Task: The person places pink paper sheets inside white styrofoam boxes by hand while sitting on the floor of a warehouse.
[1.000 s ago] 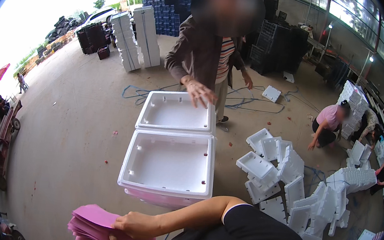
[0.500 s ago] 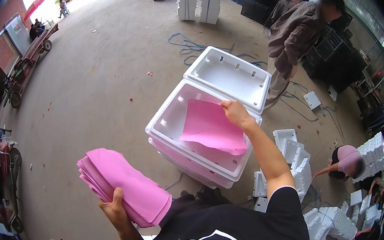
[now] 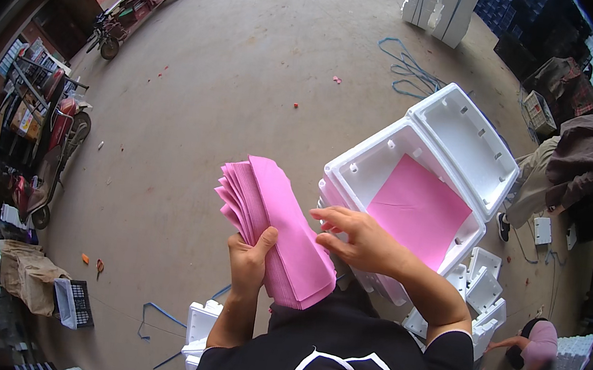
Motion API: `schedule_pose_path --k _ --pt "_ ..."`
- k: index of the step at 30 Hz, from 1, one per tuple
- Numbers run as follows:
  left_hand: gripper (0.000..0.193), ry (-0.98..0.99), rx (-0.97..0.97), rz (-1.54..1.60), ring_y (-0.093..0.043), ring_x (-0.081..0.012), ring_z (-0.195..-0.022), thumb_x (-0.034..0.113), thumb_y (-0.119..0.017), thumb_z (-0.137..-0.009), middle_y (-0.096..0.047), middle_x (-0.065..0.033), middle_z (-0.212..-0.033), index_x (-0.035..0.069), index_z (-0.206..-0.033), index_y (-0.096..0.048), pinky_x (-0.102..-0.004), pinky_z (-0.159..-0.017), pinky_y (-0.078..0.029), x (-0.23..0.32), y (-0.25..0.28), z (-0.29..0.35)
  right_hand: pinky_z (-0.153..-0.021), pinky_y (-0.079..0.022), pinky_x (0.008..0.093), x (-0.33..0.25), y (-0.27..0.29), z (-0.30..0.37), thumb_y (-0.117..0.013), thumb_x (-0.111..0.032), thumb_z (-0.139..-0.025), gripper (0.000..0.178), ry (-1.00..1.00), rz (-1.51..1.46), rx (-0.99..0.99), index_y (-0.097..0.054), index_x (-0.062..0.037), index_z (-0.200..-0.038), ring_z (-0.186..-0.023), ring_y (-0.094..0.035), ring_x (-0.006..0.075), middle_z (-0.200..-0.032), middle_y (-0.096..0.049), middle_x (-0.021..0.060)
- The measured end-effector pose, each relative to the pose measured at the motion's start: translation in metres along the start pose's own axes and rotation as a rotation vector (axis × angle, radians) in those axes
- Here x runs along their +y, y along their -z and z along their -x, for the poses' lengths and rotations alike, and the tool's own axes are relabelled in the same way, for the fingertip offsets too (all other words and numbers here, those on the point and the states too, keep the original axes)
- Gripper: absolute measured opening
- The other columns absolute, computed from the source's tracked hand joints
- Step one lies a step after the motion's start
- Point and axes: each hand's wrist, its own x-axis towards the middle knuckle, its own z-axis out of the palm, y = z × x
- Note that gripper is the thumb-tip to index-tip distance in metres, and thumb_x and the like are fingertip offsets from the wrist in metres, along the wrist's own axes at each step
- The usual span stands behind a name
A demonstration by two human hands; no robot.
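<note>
My left hand grips a thick stack of pink paper sheets, thumb on top, the far-left edges fanned apart. Close to the stack's right side is my right hand, its fingers spread and holding nothing. One pink sheet lies inside the white foam box to the right, spread over its bottom. Beyond that box, a second white foam box or lid sits against its far right edge. Pink shows through the lower side of the stacked boxes under the near one.
Blue strapping lies on the floor beyond the boxes. Several white foam boxes are heaped at the right, near a crouching person in pink. Another person bends at the far right. Motorbikes line the left side.
My right hand has let go of the sheet, which now lies in the box, and has come back beside the stack. The view has turned left, and my left hand has risen with the stack.
</note>
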Motion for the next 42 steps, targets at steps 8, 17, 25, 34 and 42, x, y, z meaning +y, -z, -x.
schedule_pose_path --k 8,17,25,34,42 --pt "0.016 0.091 -0.016 0.105 -0.060 -0.0113 -0.074 0.008 -0.060 -0.089 -0.066 -0.0067 -0.086 -0.006 -0.095 -0.065 -0.0244 -0.066 -0.048 -0.015 -0.005 -0.002 -0.082 -0.052 0.0346 0.002 -0.023 -0.013 -0.068 -0.021 -0.084 0.049 -0.109 -0.135 -0.039 -0.050 0.0019 -0.123 -0.095 -0.063 0.0280 -0.109 -0.056 0.0187" --pt "0.014 -0.109 -0.001 -0.212 -0.061 -0.0118 -0.070 0.004 -0.063 -0.084 -0.067 -0.0070 -0.080 -0.008 -0.089 -0.065 -0.0261 -0.065 -0.049 -0.008 -0.022 -0.006 -0.080 -0.051 0.0345 0.001 -0.031 -0.006 -0.069 -0.017 -0.080 0.052 -0.031 -0.096 0.107 -0.049 0.0002 -0.126 -0.094 -0.062 0.0288 -0.109 -0.056 0.0193" --pt "0.019 -0.060 0.046 -0.139 -0.061 -0.0146 -0.073 0.003 -0.062 -0.081 -0.066 -0.0090 -0.084 -0.011 -0.092 -0.063 -0.0282 -0.071 -0.049 -0.014 -0.023 -0.004 -0.070 -0.047 0.0246 0.031 0.062 0.003 -0.046 0.004 -0.086 0.028 -0.220 -0.326 0.123 -0.063 -0.0001 -0.108 -0.076 -0.055 0.0082 -0.081 -0.064 0.0044" --pt "0.025 -0.054 0.127 -0.210 -0.061 -0.0181 -0.075 0.002 -0.057 -0.082 -0.064 -0.0133 -0.090 -0.014 -0.101 -0.058 -0.0305 -0.074 -0.049 -0.022 -0.021 0.000 -0.072 -0.049 0.0269 0.217 0.361 0.103 -0.046 -0.002 -0.086 0.024 -0.288 0.215 0.877 -0.066 -0.0009 -0.100 -0.076 -0.063 0.0155 -0.086 -0.069 0.0086" --pt "0.026 -0.059 0.229 -0.266 -0.062 -0.0192 -0.076 0.007 -0.054 -0.087 -0.064 -0.0135 -0.090 -0.012 -0.106 -0.056 -0.0306 -0.071 -0.051 -0.018 -0.021 0.007 -0.088 -0.046 0.0370 0.329 0.359 0.124 -0.047 -0.004 -0.082 0.033 -0.812 0.642 0.592 -0.067 -0.0128 -0.106 -0.102 -0.061 0.0310 -0.106 -0.065 0.0162"
